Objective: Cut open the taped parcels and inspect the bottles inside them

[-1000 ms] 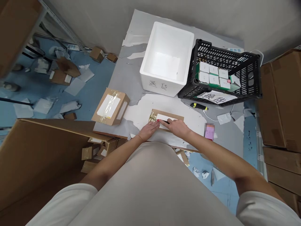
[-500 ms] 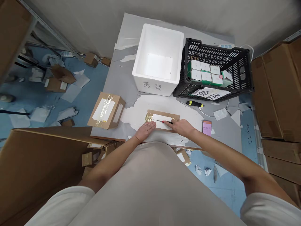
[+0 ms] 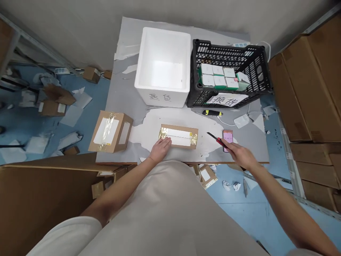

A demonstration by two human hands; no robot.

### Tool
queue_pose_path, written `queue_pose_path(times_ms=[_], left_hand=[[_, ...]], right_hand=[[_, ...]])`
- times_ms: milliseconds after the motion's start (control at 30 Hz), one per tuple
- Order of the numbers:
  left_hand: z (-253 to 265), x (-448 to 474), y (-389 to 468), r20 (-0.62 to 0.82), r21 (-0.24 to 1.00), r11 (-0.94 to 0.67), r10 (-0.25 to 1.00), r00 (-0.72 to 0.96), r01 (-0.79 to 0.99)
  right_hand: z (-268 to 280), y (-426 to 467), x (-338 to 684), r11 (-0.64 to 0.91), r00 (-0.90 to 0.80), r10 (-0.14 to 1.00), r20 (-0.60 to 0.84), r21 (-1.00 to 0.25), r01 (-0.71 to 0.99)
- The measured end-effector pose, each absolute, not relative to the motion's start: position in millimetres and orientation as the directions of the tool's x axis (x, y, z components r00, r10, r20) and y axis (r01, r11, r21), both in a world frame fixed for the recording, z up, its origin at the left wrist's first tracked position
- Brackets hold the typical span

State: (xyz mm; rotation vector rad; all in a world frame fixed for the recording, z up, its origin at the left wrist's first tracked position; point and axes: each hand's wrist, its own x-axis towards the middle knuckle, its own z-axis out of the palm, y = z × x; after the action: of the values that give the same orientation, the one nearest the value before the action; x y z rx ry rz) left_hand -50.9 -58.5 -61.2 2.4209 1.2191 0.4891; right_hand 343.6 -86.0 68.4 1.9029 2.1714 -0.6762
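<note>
A small cardboard box (image 3: pixel 179 143) lies on the table near its front edge, with a white label and shiny tape at both ends. A lengthwise line runs across the label. My left hand (image 3: pixel 160 149) rests flat on the box's left end, fingers stretched out. My right hand (image 3: pixel 241 155) is off to the right of the box, closed around the handle of a red and black utility knife (image 3: pixel 218 139). The knife's dark blade points up and left, apart from the box. A phone (image 3: pixel 228 138) with a pink screen lies just beyond the right hand.
A taped carton (image 3: pixel 110 131) stands at the table's left edge. Behind are a white foam box (image 3: pixel 160 93) and a black crate (image 3: pixel 198 96) holding several white-green boxes (image 3: pixel 218 81). A yellow-black tool (image 3: pixel 212 112) and a white cable adapter (image 3: pixel 242 121) lie before the crate.
My right hand has moved right, lifting the knife off the small box toward the phone. The left hand stays on the box's left end. The whole view has shifted somewhat.
</note>
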Motion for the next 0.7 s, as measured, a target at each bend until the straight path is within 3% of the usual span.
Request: queue_pose_path(times_ms=[100, 200, 300, 433, 700], left_hand=[[-38, -43, -46, 0.092, 0.451, -0.517, 0.838, 0.538, 0.728], [-20, -32, -23, 0.032, 0.389, -0.520, 0.833, 0.552, 0.761], [-16, -25, -3, -0.071, 0.332, -0.529, 0.811, 0.580, 0.781], [-23, -22, 8, -0.121, 0.332, -0.517, 0.806, 0.579, 0.789], [-25, -24, 8, -0.089, 0.393, -0.496, 0.817, 0.569, 0.774]], right_hand=[[35, -103, 319, -0.314, 0.014, 0.892, -0.452, -0.596, 0.739], [4, -116, 284, -0.512, 0.098, 0.848, -0.521, -0.755, 0.410], [-13, -124, 266, -0.564, 0.101, 0.825, -0.556, -0.800, 0.206], [-19, -127, 264, -0.575, 0.095, 0.817, -0.568, -0.815, 0.070], [-13, -119, 280, -0.591, -0.020, 0.805, -0.593, -0.805, 0.060]])
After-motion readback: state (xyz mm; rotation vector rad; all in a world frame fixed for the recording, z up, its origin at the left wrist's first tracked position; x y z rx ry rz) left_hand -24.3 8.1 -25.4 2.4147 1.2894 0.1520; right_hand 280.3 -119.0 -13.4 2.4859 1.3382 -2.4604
